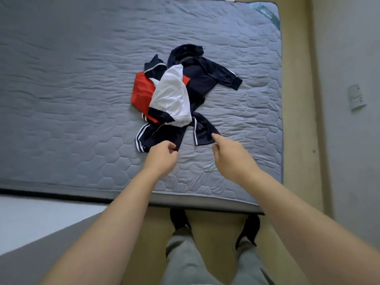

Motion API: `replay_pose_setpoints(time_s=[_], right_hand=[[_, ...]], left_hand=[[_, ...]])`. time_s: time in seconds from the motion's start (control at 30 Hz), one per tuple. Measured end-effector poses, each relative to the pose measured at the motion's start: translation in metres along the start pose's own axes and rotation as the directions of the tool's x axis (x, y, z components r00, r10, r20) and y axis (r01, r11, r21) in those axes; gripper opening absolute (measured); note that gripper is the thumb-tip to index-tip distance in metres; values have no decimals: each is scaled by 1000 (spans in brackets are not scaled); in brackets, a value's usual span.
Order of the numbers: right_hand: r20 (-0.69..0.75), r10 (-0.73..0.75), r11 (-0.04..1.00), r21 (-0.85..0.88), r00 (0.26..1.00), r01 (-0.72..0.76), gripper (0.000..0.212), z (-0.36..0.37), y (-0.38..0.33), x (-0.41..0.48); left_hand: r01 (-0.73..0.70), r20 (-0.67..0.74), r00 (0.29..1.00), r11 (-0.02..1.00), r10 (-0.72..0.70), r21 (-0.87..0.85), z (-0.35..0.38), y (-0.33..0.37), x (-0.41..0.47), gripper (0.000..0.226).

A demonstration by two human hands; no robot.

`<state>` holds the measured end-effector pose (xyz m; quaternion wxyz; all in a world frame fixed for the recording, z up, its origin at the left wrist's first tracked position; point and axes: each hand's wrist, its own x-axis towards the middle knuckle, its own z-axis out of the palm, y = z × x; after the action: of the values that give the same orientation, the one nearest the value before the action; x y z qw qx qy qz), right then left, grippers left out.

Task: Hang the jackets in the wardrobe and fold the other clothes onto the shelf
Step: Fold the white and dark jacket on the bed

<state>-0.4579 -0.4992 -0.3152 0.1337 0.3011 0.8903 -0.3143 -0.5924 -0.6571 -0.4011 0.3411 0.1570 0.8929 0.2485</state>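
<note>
text: none readable | green tag (267,12) at mattress (82,79) corner, far beyond the right hand (232,159): print too blurred to read | white wall plate (356,97), right of that hand: marks too small to tell

We see a grey-blue quilted mattress (82,99) with hexagon stitching filling most of the view, with a green label (267,12) in its far right corner and a small white tab (230,0) on the far edge. Tan floor (298,99) runs along its right and near sides, up to a pale wall (349,48) carrying a white wall plate (356,97). A grey surface (61,233) sits at lower left; we can't tell what it is.
</note>
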Motion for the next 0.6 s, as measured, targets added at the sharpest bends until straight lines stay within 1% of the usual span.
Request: replay_pose_setpoints(time_s=[0.13, 0.27, 0.33, 0.43, 0.53, 0.6], right_hand=[[3, 25, 1000, 12, 1000, -25, 30, 38, -17, 47], [50, 101, 994, 27, 994, -102, 30, 76, -15, 84], [81, 136, 990, 35, 987, -139, 36, 97, -8, 96], [137, 148, 989, 8, 980, -150, 52, 125, 3, 114], [161, 157, 986, 36, 974, -165, 56, 145, 10, 137], [157, 164, 984, 48, 974, -173, 61, 155, 14, 150]], left_hand=[[38, 58, 998, 998, -35, -58, 4, -24, 69, 32], [87, 113, 991, 987, -72, -133, 17, -49, 127, 42], [130, 153, 983, 972, -101, -194, 26, -60, 155, 48], [183, 197, 972, 942, -130, -281, 38, -74, 195, 56], [187, 217, 968, 939, -126, -290, 49, -84, 229, 65], [192, 215, 969, 920, -122, -342, 57, -88, 249, 68]])
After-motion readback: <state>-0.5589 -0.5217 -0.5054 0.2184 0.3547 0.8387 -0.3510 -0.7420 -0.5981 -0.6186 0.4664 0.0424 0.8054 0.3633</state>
